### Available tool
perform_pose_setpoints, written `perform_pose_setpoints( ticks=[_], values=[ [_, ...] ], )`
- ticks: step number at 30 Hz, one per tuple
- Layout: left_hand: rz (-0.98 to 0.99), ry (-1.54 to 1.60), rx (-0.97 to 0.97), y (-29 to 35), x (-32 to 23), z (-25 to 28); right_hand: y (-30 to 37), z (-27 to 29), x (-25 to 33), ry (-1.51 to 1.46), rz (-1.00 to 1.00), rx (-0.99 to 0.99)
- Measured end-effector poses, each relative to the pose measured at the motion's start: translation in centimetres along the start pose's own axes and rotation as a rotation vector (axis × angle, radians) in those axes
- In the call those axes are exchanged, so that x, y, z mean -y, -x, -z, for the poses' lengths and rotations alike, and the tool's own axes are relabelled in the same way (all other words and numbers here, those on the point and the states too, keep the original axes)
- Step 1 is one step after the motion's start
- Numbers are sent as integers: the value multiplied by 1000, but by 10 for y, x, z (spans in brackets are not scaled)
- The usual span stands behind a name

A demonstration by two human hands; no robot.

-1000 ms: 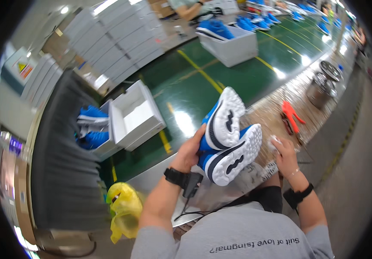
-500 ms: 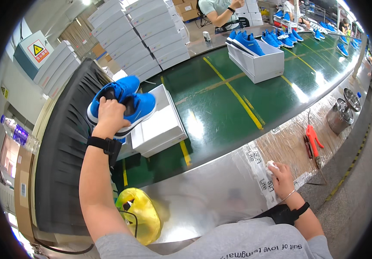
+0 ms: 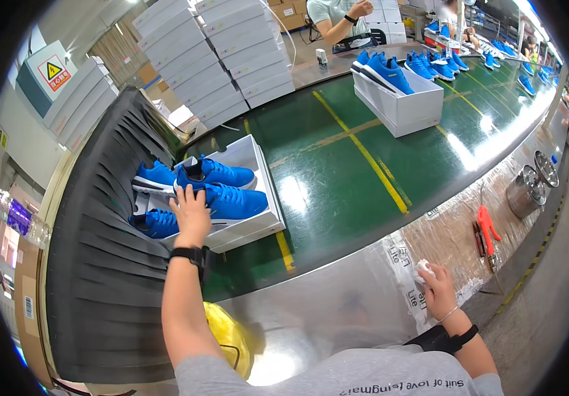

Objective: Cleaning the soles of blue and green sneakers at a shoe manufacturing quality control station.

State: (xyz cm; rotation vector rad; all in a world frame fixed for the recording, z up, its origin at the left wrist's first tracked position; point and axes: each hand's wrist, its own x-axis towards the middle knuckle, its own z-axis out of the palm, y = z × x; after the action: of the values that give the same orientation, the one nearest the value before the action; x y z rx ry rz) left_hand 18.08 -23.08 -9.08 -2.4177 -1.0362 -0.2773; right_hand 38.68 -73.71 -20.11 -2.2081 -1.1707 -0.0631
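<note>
A blue sneaker [image 3: 237, 202] and its mate [image 3: 228, 174] lie side by side across an open white shoebox [image 3: 248, 232] on the green belt. My left hand [image 3: 192, 214] touches the heel end of the nearer sneaker, its fingers spread. Just left of it, two more blue sneakers, an upper one [image 3: 154, 175] and a lower one [image 3: 157, 224], sit by the black curtain; what holds them is mostly hidden. My right hand [image 3: 439, 290] is closed round a crumpled white wad [image 3: 424, 270], perhaps cloth or paper, over the metal ledge.
Another white box [image 3: 406, 112] with blue sneakers stands farther along the belt. Right of my right hand lie a red-handled tool [image 3: 487, 228] and a metal pot [image 3: 525, 188]. A yellow bag [image 3: 228, 336] sits by my left arm. Stacked shoeboxes [image 3: 198, 69] rise behind; a co-worker [image 3: 344, 20] is opposite.
The pair of sneakers has come down from above the box's left side into the box. My left hand has loosened its grip on them. The right hand keeps the white wad.
</note>
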Motion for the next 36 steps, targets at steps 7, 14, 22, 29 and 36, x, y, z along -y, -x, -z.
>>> perform_pose_setpoints(
  ticks=[7,14,22,29,36],
  values=[
    [54,334,294,69,-81,-9,-4,4,2,30,-11,28],
    [221,174,0,73,-104,-88,-3,6,-1,25,21,-2],
    [234,226,-36,35,-98,-110,-12,21,-33,34,-11,-89],
    [274,85,192,5,-98,-88,-4,19,-75,-88,-147,-260],
    [267,-30,543,-26,-122,-47,-5,16,-79,-54,-159,-242]
  ],
)
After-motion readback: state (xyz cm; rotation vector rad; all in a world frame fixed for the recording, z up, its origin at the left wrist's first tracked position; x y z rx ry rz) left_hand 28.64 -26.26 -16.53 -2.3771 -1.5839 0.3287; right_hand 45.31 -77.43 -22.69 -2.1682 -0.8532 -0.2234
